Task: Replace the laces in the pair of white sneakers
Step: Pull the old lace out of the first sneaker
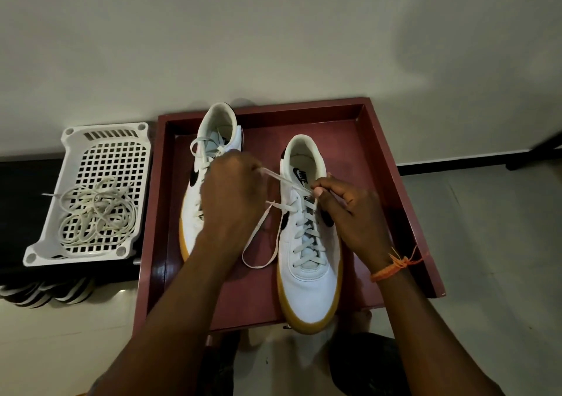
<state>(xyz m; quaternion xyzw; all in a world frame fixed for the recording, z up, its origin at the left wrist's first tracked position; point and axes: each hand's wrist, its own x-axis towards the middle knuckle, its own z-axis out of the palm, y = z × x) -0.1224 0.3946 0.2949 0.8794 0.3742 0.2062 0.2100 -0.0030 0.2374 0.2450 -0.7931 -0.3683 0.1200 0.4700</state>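
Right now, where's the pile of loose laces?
In the head view, the loose laces lie tangled in the white plastic basket at the left, just beside the red tray holding the sneakers.

red tray (pixel 404 201) | holds two white sneakers (pixel 307 261) | white basket (pixel 138 164) beside it

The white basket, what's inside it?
Inside the white basket lies a loose tangle of pale laces on its holed bottom. Nothing else shows in it. Through the holes only darkness is visible, so what lies under the basket cannot be seen.
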